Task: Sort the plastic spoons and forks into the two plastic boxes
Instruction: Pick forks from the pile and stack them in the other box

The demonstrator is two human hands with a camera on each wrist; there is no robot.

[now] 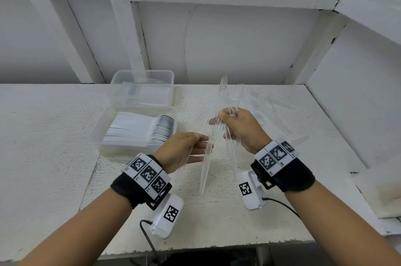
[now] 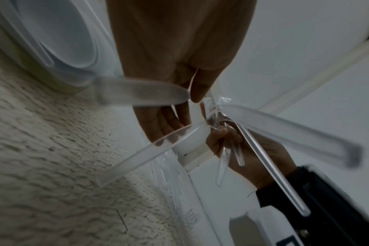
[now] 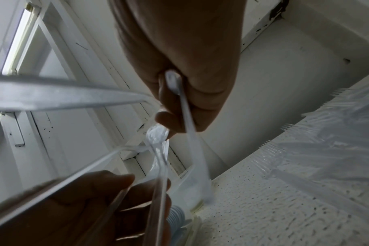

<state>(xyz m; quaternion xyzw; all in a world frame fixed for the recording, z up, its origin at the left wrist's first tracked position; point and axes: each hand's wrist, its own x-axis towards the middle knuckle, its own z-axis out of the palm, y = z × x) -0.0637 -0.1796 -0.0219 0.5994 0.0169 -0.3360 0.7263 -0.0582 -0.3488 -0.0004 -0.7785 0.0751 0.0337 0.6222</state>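
Where fingers (image 1: 225,116) pinch: forks (image 1: 223,92).

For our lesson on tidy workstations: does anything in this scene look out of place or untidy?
Mostly orderly: the near box holds spoons in a neat row. The oddity is the forks: the right hand and left hand hold clear forks splayed at crossing angles, and more lie scattered on the table.

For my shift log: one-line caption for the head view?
Both hands hold clear forks beside a spoon-filled box.
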